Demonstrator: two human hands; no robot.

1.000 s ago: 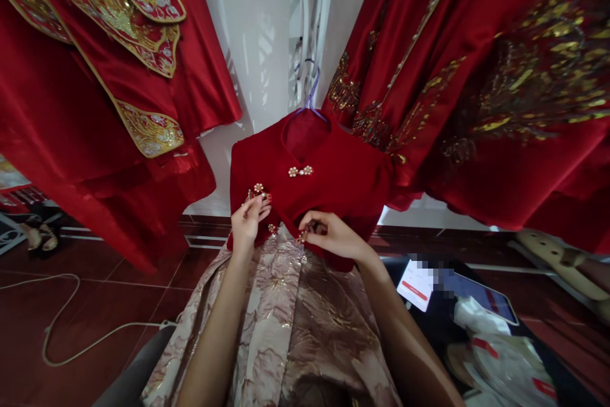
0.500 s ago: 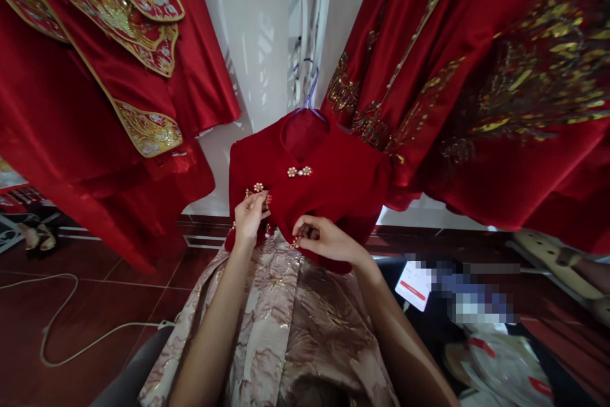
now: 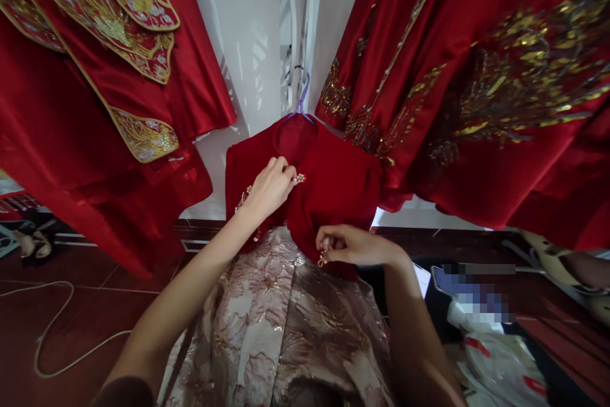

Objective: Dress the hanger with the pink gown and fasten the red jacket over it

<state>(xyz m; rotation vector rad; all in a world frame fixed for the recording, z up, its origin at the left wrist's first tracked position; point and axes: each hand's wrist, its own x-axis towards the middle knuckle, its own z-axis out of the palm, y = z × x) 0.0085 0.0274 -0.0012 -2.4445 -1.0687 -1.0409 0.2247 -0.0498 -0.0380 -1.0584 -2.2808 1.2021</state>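
Note:
A red velvet-like jacket [image 3: 339, 169] hangs in front of me from a purple hanger [image 3: 302, 100]. On its chest, just below the neckline, sits a flower-shaped jewelled clasp [image 3: 300, 178]. My left hand [image 3: 274, 188] is closed with its fingertips at this clasp, covering part of it. Lower down, my right hand [image 3: 350, 245] pinches another jewelled flower clasp [image 3: 323, 260] near the jacket's lower edge. Whether that one is attached to the cloth cannot be made out. A strand of pearly ornaments [image 3: 243, 198] shows on the jacket's left side, partly behind my left arm.
Red gold-embroidered garments [image 3: 143, 134] hang on the left, and sequinned red gowns [image 3: 515, 77] on the right. Shiny floral fabric [image 3: 262, 324] spreads below the jacket. A cable [image 3: 40, 350] lies on the tiled floor. Wrapped plastic packages [image 3: 505, 362] are at lower right.
My left hand has moved up and right from the jacket's left side to the chest clasp. My right hand has shifted right and slightly down, still pinching its ornament.

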